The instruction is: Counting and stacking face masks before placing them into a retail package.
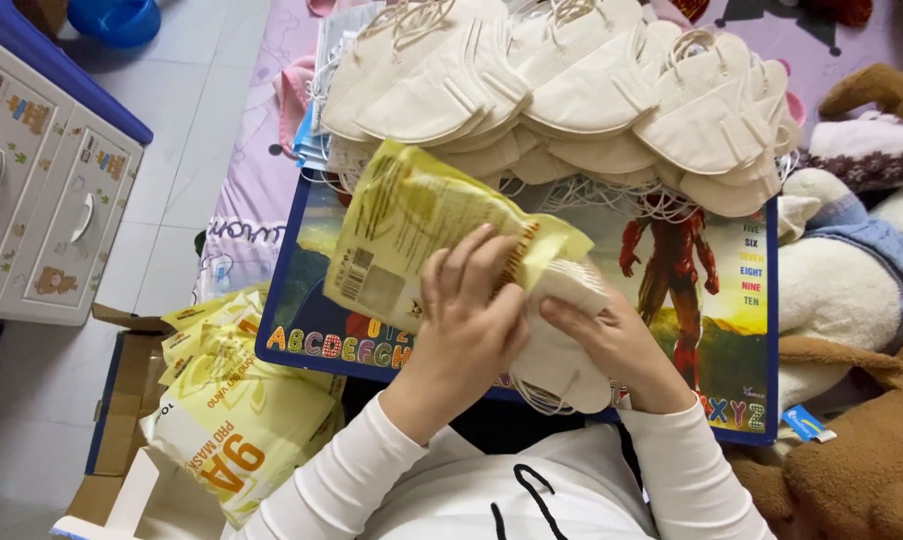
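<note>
Two hands at work, left hand (pixel 468 320) gripping yellow pouch (pixel 421 225), right hand (pixel 611 340) pressing folded beige masks (pixel 561 345) into its mouth

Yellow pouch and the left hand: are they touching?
Touching. The head view shows the left hand with fingers laid flat on the yellow pouch, pressing it over the folded masks held by the right hand.

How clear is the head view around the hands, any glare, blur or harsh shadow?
Head view: soft, even light, no hard shadows; mild sheen on the yellow packet; left hand and right hand look sharp; the beige masks are bright but not washed out.
</note>
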